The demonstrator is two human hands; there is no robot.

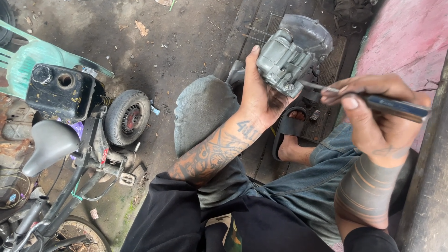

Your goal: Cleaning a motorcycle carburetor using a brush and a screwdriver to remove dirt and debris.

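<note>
Grey cast-metal engine part, blocky with a rounded dome on top [291, 53], sits raised above the person's knees, seen from the head camera looking down. The left hand [259, 95] cradles it from below and behind, palm up, the fingers wrapped around its far side and the thumb lying up along its near left edge. The right hand [373, 114] pinches the dark handle of a slim metal screwdriver [373, 100] between thumb and curled fingers; the steel shank runs left, and its tip meets the lower right corner of the part.

The person sits low in blue jeans, one foot in a black sandal [289, 128] on a metal floor grate [275, 21]. To the left stands a small motorised bicycle with a black fuel tank [60, 91], a grey saddle [49, 142] and a small grey wheel [127, 116].

As a judgement: the part is held in the air with nothing bracing it — a slip of the tip could drive it into the left palm, or the part could drop onto the foot. A loosened screw could fall through the grate.
</note>
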